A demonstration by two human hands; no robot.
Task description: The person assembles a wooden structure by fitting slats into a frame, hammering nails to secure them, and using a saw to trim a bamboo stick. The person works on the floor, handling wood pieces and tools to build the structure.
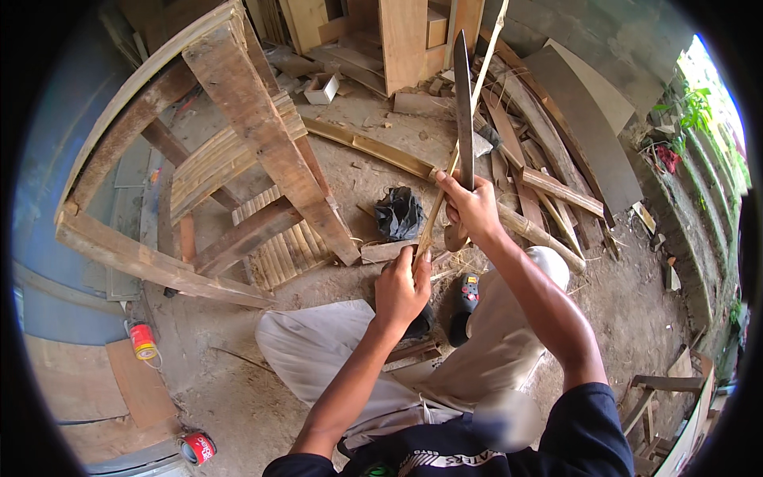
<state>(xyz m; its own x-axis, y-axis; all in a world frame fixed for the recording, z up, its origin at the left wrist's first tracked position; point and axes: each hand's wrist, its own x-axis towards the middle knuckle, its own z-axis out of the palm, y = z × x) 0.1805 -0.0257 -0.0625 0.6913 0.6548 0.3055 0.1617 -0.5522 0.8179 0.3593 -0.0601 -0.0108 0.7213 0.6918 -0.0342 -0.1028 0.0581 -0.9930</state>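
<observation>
My right hand [469,208] is wrapped round the handle of a machete [464,103], whose long dark blade points up and away. In my left hand [402,288], lower and to the left, is the near end of a long thin bamboo strip [435,213]. The strip slants up and to the right, passing behind the blade; I cannot tell whether the two touch. Loose fibres hang near my hands. Between my legs, below the left hand, lie short pieces of wood [412,354].
At left stands a wooden frame [262,135] with slatted bamboo panels [290,254]. A crumpled black bag [399,213] sits ahead of my hands. Planks and bamboo poles [540,238] are piled at right. Two cans [141,340] [197,448] rest at lower left.
</observation>
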